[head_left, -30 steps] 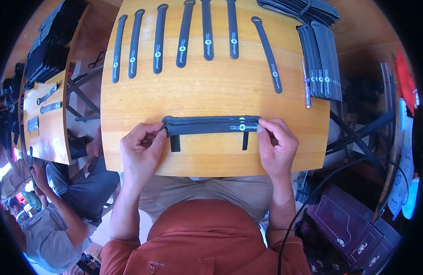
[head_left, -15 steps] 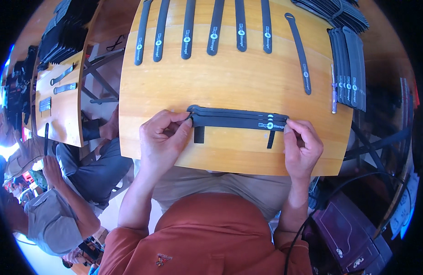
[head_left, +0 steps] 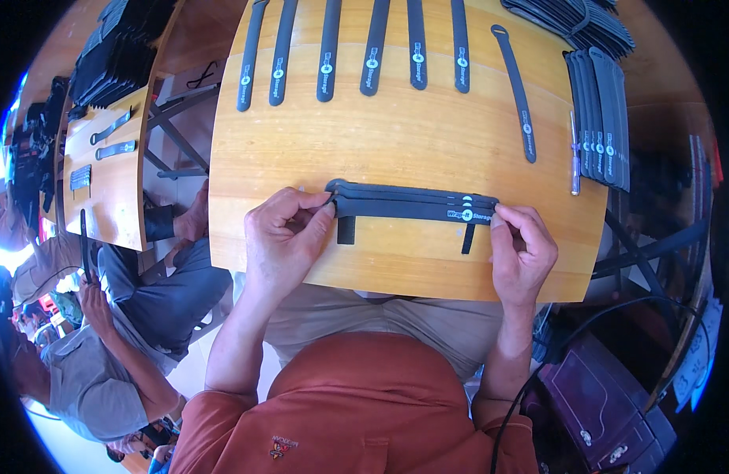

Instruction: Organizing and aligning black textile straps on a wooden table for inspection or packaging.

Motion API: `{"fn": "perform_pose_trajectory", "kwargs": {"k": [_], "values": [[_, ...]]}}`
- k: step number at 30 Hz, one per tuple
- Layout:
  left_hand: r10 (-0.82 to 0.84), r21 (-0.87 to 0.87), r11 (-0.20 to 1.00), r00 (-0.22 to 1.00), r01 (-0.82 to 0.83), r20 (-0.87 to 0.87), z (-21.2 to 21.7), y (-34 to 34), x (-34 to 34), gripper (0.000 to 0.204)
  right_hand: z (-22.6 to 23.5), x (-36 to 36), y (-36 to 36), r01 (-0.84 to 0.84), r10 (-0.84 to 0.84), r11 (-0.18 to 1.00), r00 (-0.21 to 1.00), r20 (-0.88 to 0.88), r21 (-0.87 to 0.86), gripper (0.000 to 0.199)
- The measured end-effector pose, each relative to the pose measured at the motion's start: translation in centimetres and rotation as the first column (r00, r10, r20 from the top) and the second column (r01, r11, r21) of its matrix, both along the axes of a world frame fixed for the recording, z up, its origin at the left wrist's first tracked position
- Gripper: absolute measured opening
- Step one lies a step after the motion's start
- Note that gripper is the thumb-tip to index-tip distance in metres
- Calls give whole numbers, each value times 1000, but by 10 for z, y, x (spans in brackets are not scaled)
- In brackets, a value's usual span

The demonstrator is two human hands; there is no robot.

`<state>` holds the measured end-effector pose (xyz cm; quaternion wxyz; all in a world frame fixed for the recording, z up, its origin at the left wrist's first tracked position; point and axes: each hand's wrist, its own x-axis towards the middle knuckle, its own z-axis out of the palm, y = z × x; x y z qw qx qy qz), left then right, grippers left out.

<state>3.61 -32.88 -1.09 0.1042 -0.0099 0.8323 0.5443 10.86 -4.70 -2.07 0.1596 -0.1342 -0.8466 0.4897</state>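
A small overlapping stack of dark grey straps [head_left: 404, 207] lies crosswise near the table's front edge, with white print toward its right end. My left hand [head_left: 289, 237] pinches the stack's left end between thumb and fingertips. At the other end, the thumb and forefinger of my right hand [head_left: 522, 245] are closed on the straps' tips. Two short black strips stick out from under the stack toward me, one black strip [head_left: 345, 230] near the left end and a narrower strip [head_left: 468, 238] near the right.
Several single grey straps [head_left: 327, 63] lie in a row along the table's [head_left: 301, 150] far side. A lone strap [head_left: 514, 93] lies farther right. Beside a pen [head_left: 574, 154], a fanned strap pile [head_left: 601, 118] overhangs the right edge. A co-worker [head_left: 104, 363] sits at another table, left.
My hands keep their pinch on the stack, almost unmoved. The view has shifted slightly. At the left, the co-worker's hand and the dark strap in it have moved a little.
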Motion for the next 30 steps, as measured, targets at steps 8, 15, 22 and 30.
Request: {"fn": "perform_pose_trajectory", "kwargs": {"k": [8,15,22,30], "values": [[37,51,998,999,-39,38,-6,0,2,8,-1,0,1,11,-11,1000,1000,-13,-2,9],[26,23,999,999,-26,-20,-5,1,1,8,-1,-3,0,-9,11,999,998,-64,40,9],[38,-3,999,999,-38,18,-1,1,1,7,0,-2,1,-24,25,999,998,-66,23,10],[36,9,999,999,-36,-9,-5,1,1,7,-1,-3,0,-14,16,1000,997,-77,28,10]]}}
